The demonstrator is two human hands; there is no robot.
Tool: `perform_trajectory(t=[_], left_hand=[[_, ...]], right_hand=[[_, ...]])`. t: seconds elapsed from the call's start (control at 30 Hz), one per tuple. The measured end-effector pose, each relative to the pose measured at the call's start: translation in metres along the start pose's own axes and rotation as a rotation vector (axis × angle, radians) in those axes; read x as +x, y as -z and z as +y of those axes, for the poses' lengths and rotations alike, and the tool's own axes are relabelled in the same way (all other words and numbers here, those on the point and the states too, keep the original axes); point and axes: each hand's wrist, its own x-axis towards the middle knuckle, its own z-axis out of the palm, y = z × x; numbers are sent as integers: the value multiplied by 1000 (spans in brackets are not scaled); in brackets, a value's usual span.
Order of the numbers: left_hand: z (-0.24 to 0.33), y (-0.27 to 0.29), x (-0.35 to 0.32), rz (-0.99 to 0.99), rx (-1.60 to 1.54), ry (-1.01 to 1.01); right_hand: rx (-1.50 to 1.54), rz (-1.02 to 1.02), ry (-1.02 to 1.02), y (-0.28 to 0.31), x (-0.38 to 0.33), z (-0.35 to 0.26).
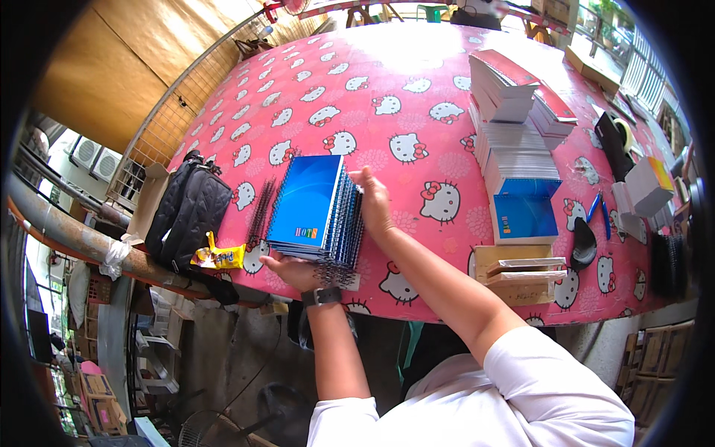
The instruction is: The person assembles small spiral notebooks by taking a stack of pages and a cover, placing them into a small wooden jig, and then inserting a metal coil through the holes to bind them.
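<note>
A stack of blue-covered spiral notebooks (305, 195) lies near the table's front edge, their wire coils showing along the sides. Flat against the stack's right side rests my right hand (375, 203), fingers stretched toward its far corner. My left hand (294, 273), with a dark watch (322, 296) on the wrist, is open at the near edge. Its thumb sticks out to the left; the stack partly hides its other fingers. Just left of the notebooks are loose black wire coils (261, 211).
A black backpack (190, 212) and a yellow snack packet (221, 255) sit at the left. Rows of unbound books (514, 149) and a blue notebook cover (525, 216) stand right, near a wooden block (514, 272), a black computer mouse (583, 243) and a blue pen (594, 206).
</note>
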Motion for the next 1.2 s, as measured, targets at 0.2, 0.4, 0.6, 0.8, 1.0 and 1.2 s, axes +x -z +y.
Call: perform_trajectory(t=[0.2, 0.4, 0.6, 0.8, 1.0, 1.2], left_hand=[[13, -61, -31, -120, 544, -505], [18, -81, -27, 31, 611, -504], [22, -61, -17, 67, 567, -369], [29, -68, -24, -5, 1020, -790], [20, -72, -24, 28, 652, -642], [20, -76, -26, 42, 720, -618]], right_hand=[[174, -62, 225, 0, 8, -44], [-67, 8, 196, -43, -8, -61], [-169, -1, 224, -38, -5, -61], [-289, -87, 252, -34, -8, -71], [-175, -203, 59, -26, -1, -74], [-178, -29, 169, -32, -4, -70]])
